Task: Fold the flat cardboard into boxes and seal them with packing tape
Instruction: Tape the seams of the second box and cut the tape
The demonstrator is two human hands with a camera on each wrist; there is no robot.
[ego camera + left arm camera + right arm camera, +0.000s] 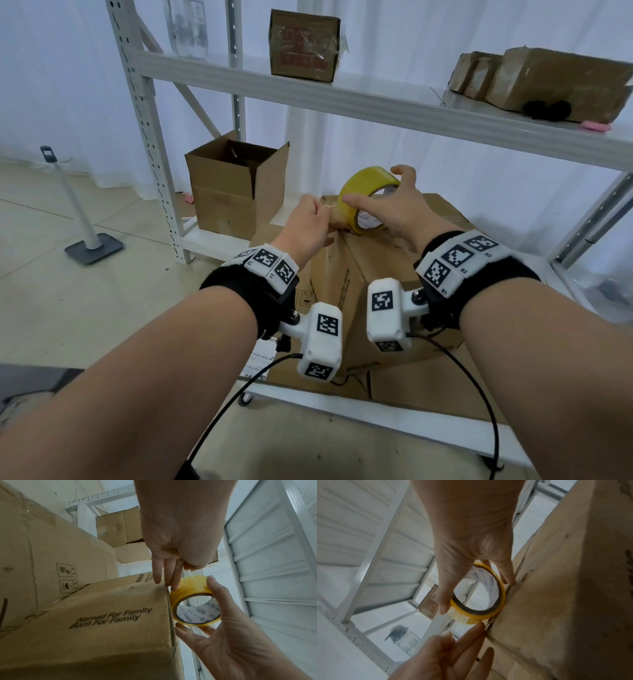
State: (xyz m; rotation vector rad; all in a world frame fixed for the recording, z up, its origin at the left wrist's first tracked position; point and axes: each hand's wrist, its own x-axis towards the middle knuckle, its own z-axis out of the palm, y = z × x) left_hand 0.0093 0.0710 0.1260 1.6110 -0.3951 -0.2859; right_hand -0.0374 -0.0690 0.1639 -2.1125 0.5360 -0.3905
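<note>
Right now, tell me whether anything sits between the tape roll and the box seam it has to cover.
Nothing visible does. The right hand holds the tape roll against the top corner of the box, and the left hand pinches the tape's free end there.

Two hands reach out over a big brown box (383, 274). The right hand (394, 209) holds a yellow roll of tape (368, 198) on its edge at the top of the box, with the thumb and fingers spread around the roll. The left hand (310, 222) pinches the loose end of the tape just beside the roll. Both wrists wear black bands with white blocks. An open box (236, 188) stands behind on a low shelf (205, 240). More boxes (303, 44) sit on the high shelf (376, 102).
</note>
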